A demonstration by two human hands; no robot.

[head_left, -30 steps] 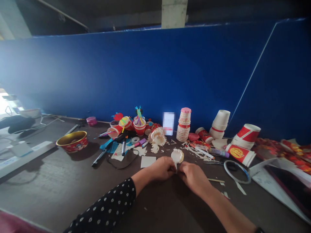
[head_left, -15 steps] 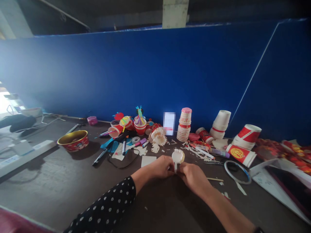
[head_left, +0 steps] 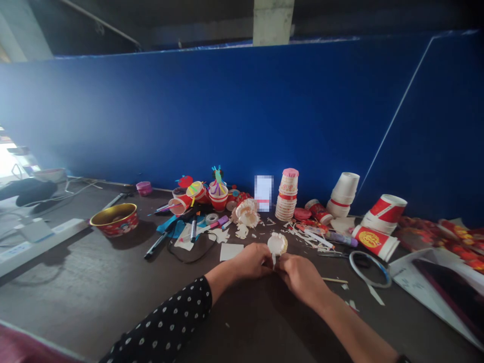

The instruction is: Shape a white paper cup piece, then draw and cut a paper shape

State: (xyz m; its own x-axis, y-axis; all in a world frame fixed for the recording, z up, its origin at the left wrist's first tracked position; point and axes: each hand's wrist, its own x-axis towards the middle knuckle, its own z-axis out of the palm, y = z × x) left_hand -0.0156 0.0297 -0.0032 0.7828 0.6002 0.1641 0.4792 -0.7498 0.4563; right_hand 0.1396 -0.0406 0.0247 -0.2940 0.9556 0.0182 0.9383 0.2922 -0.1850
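A small white paper cup (head_left: 277, 244), with its edge cut and curled into a scalloped ring, faces me just beyond my fingertips. One narrow white strip hangs from it toward me, between the two hands. My left hand (head_left: 255, 259) is closed, its fingers pinching at the left of that strip. From the other side, my right hand (head_left: 301, 274) is closed too, fingertips at the strip's right. The fingertips are partly hidden behind the hands. A white square of paper (head_left: 231, 251) lies by my left wrist.
Stacked paper cups (head_left: 286, 199) stand behind, near the blue partition (head_left: 212, 111). Scissors (head_left: 335, 255) and a tape roll (head_left: 370, 269) lie to the right. A gold-lined bowl (head_left: 114, 228), markers (head_left: 193, 229) and a power strip (head_left: 45, 239) are leftward. Paper scraps litter the table.
Both hands keep their place at the cut paper cup with only tiny finger movements. Slightly less of the white strip shows between the fingers than half a second ago.
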